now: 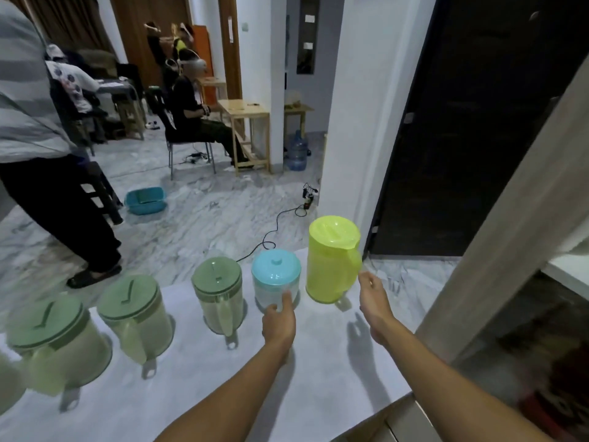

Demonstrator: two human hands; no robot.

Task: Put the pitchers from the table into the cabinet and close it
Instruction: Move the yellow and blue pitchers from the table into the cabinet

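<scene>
On the white tabletop [191, 393]: row of lidded pitchers. Left hand [279, 317] touches the blue-lid pitcher [276, 282], fingers on its front wall, grip loose, not closed. Right hand [373, 295] sits just beside the yellow pitcher [331, 260], open, holding nothing. Three green pitchers [218, 293] to the left; leftmost blurred. Cabinet door [510, 218] cuts in at right, interior hard to make out.

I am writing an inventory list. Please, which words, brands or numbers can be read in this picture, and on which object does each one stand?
None can be read.
Paper notices on the wooden door: too small and blurred.
Pitchers, such as the yellow-green pitcher: no visible label.
</scene>
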